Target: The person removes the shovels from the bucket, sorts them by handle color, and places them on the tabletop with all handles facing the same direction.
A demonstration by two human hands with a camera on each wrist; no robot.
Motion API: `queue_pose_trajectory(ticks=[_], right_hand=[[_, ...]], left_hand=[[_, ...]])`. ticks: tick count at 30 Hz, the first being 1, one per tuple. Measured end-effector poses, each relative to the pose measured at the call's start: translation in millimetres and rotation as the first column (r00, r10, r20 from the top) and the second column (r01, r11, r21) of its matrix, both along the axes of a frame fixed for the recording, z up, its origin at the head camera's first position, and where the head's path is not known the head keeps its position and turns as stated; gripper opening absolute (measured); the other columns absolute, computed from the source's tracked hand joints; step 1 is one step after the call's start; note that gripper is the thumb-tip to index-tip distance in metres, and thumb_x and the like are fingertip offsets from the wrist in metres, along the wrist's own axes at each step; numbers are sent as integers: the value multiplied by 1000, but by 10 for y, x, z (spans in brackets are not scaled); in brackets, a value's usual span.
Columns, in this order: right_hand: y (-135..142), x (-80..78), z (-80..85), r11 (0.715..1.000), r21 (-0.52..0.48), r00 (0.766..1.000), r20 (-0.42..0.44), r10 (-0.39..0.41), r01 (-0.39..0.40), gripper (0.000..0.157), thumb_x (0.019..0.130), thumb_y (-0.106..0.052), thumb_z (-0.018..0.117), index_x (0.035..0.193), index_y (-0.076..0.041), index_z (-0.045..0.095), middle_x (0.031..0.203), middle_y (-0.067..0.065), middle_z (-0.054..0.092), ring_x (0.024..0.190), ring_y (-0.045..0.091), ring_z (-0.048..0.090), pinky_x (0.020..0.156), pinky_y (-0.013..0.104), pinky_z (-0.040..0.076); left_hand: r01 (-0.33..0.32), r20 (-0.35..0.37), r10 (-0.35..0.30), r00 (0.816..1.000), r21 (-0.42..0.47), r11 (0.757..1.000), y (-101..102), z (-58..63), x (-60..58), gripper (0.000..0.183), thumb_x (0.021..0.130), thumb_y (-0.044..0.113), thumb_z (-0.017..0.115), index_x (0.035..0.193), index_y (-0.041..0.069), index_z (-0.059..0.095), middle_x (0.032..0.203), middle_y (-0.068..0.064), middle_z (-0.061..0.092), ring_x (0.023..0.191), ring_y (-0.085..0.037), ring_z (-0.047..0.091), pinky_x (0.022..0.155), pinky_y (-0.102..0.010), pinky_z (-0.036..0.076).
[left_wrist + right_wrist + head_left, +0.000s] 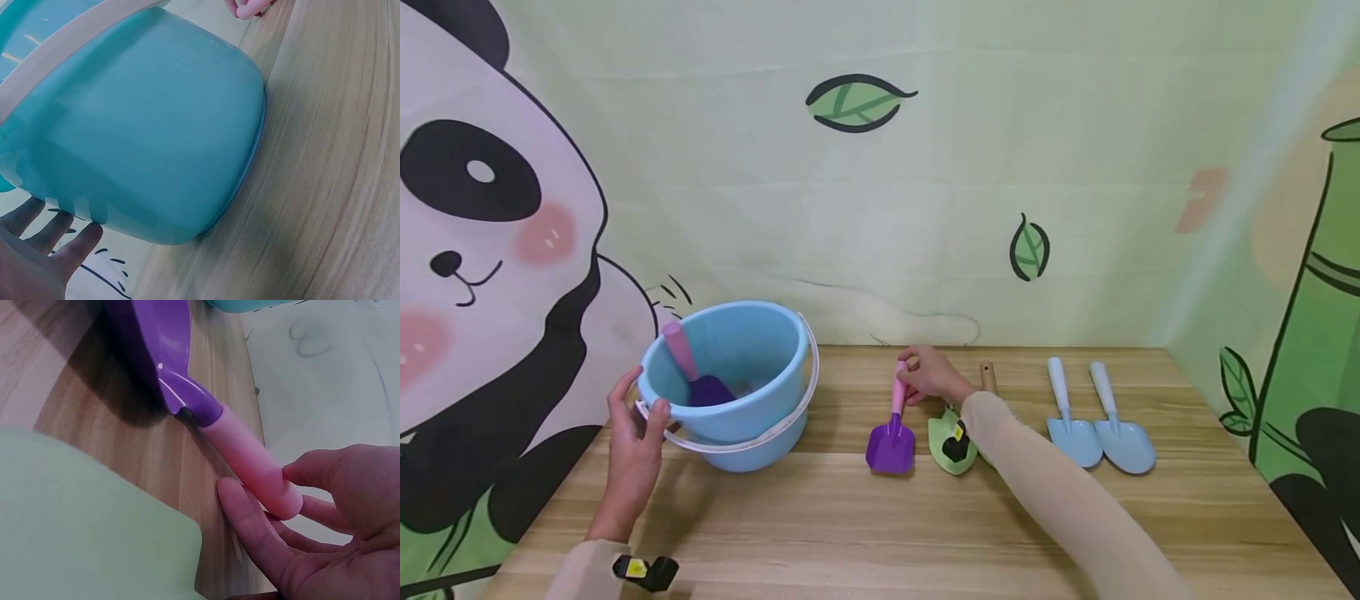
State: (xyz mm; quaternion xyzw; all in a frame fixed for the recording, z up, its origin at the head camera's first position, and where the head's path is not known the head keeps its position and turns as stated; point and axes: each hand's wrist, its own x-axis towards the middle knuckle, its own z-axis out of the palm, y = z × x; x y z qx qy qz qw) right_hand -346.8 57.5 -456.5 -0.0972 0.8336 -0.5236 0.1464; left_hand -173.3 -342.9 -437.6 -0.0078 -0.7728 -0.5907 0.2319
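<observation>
A light blue bucket [730,433] with a white handle stands at the left of the table. Fingers of my left hand [636,450] rest nearly straight against its outer side, with the thumb at the near rim; the left wrist view shows the fingertips [87,240] touching the wall. Inside the bucket leans a purple shovel with a pink handle [680,350]. My right hand [936,373] pinches the pink handle end of another purple shovel [891,450], whose blade points toward me. In the right wrist view, thumb and fingers are around that pink handle [244,453].
Beside the purple shovel lies a green trowel [951,442], partly under my right wrist. A brown handle [988,377] shows behind my sleeve. Two light blue shovels [1075,442] lie farther right. A printed cloth [925,208] hangs behind the wooden table [820,533].
</observation>
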Motion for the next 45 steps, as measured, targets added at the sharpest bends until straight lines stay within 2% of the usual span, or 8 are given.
queue_pose_trajectory(ticks=[11,17,22,25,32,38,45], right_hand=[[-6,-14,12,1000,12,1000,-1,-11,11,47,100,-1,60,145,5,47,111,23,60,77,28,72,69,37,64],[12,-16,24,1000,20,1000,-2,-11,11,47,99,-1,61,145,4,47,114,24,60,77,29,71,68,39,64],[45,0,111,998,66,1000,-21,-9,10,48,100,-4,62,146,1,46,124,26,57,80,30,71,71,42,64],[71,15,172,994,107,999,-33,-1,4,49,101,-7,63,147,-1,47,128,27,55,82,30,71,72,42,64],[133,12,291,991,137,998,-67,15,-6,50,99,-7,65,146,-3,48,125,27,60,90,35,71,72,41,63],[162,15,347,987,158,997,-72,30,-18,52,100,-8,66,148,-3,47,134,30,56,95,38,71,75,43,63],[185,8,444,982,185,993,-101,56,-37,52,100,-10,66,148,-4,47,131,30,58,98,42,69,73,44,63]], left_hand=[[15,-16,-15,1000,16,1000,1,36,0,61,109,18,47,161,28,16,158,-16,32,138,-37,41,93,-13,47],[0,10,0,1000,-9,1000,-16,16,1,62,109,20,46,162,29,14,159,-17,32,139,-39,41,95,-14,47],[6,11,-6,1000,-7,1000,-39,-4,-21,63,109,20,47,162,30,13,160,-18,30,141,-42,38,96,-16,47],[4,11,-4,1000,-8,1000,-36,-6,-19,63,109,20,47,162,30,13,159,-18,31,140,-42,38,95,-13,47],[0,15,0,1000,-18,1000,-22,9,-3,63,109,22,46,162,30,12,160,-18,31,139,-43,39,94,-15,47],[0,11,0,1000,-11,1000,-25,-1,2,63,109,20,47,162,29,13,159,-18,31,140,-43,39,95,-16,47],[-3,7,4,1000,-11,1000,-15,11,4,63,109,21,47,162,29,14,160,-16,32,141,-43,39,92,-11,46]])
